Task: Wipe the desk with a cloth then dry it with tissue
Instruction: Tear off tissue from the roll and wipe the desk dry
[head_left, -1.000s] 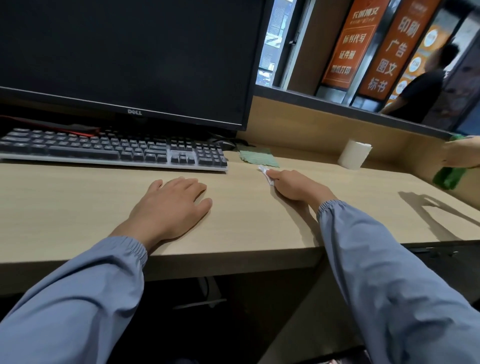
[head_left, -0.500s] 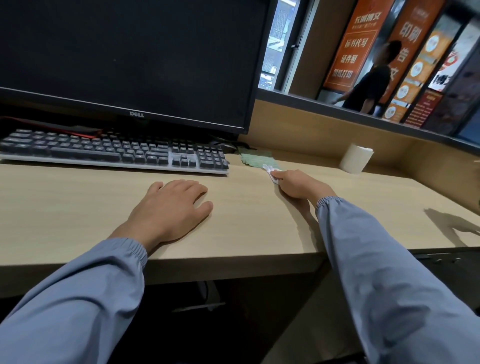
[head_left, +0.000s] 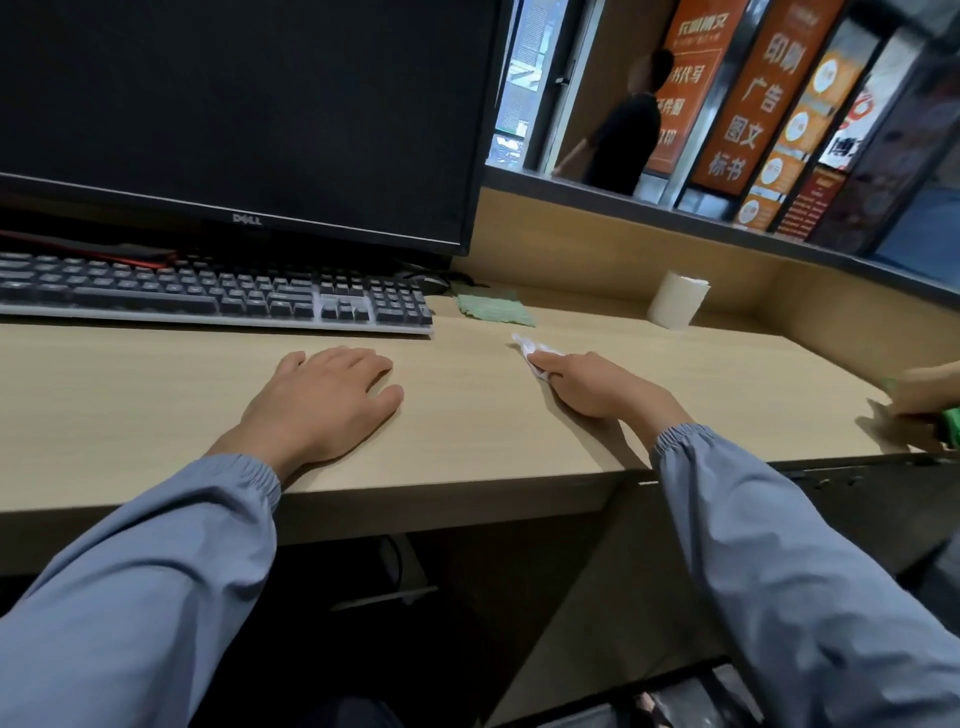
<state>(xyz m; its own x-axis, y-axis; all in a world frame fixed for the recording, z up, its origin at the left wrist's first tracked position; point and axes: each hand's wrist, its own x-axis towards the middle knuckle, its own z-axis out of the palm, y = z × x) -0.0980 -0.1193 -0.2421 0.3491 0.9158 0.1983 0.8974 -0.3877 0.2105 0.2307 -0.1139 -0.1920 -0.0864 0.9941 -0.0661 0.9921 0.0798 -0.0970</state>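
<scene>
Holding tissue: right hand (head_left: 597, 387), fingers curled over a crumpled white tissue (head_left: 529, 348), pressing it on the pale wooden table (head_left: 156, 400).
Left hand: left hand (head_left: 324, 400) lies flat, palm down, fingers straight, holding nothing.
Cloth: green textured cloth (head_left: 493, 307) lies at the right end of the grey keyboard (head_left: 208, 296).
Roll: white tissue roll (head_left: 678, 306) stands upright.
Writing: "DELL" on the black monitor (head_left: 234, 104); orange banners (head_left: 753, 104) read "图文", "标书".

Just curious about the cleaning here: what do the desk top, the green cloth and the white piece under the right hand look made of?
The desk top: probably wood-grain laminate, matt, with pale streaks. The green cloth: textile, judging by its gridded texture. The tissue under the right hand: thin crumpled paper, seemingly.
</scene>
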